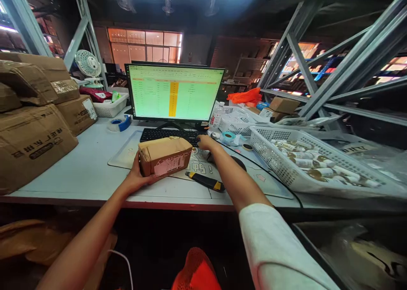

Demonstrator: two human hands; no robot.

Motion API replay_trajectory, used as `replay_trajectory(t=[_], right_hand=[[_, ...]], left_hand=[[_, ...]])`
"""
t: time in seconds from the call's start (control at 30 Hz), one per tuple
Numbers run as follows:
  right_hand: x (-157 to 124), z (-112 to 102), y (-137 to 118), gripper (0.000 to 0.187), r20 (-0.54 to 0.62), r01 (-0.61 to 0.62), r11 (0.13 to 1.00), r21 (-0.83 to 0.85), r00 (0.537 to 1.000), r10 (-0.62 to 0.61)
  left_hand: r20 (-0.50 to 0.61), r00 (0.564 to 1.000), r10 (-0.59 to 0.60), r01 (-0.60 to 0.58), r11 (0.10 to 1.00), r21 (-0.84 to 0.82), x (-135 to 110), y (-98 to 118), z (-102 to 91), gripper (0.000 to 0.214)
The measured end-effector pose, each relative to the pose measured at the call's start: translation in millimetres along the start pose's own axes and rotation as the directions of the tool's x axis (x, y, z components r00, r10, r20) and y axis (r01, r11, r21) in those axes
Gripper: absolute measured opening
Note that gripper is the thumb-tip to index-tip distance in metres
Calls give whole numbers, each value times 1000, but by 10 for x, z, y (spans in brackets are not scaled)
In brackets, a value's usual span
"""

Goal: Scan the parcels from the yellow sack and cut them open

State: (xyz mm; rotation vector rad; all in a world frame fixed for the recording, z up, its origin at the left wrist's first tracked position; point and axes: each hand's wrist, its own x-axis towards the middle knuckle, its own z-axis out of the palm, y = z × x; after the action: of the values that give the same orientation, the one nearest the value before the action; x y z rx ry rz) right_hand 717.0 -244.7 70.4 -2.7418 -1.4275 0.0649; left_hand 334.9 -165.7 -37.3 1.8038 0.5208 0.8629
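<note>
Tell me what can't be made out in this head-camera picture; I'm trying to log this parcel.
Head view:
- Shipping label on the cardboard parcel: text too small and blurred.
- Spreadsheet on the monitor: rows too small to read.
- Parcel's underside: hidden by the left hand.
- Dark object on the desk: partly hidden by the right forearm.

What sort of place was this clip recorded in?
Probably a warehouse packing station. The left hand holds a taped cardboard parcel with a shipping label, cardboard cartons are piled on the desk, and steel racking stands beside a monitor showing a spreadsheet.
</note>
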Motion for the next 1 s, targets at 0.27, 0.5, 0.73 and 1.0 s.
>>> replay_trajectory(t=[0.27,0.5,0.73,1.0], right_hand=[[195,131,-90,40,97,-25,1000,-13,995,26],[43,-112,-340,65,169,46,998,51,984,-54],[-1180,50,-87,54,221,249,964,92,939,-263],[-1986,586,194,46,-178,353,904,242,932,-316]], left_hand=[[-14,1000,-6,6,999,-35,10,36,34,141],[3,1000,19,-19,1000,5,26,-31,17,140],[-41,999,27,-29,999,-30,39,-39,44,142],[-284,933,222,-126,939,320,-62,311,-98,129]])
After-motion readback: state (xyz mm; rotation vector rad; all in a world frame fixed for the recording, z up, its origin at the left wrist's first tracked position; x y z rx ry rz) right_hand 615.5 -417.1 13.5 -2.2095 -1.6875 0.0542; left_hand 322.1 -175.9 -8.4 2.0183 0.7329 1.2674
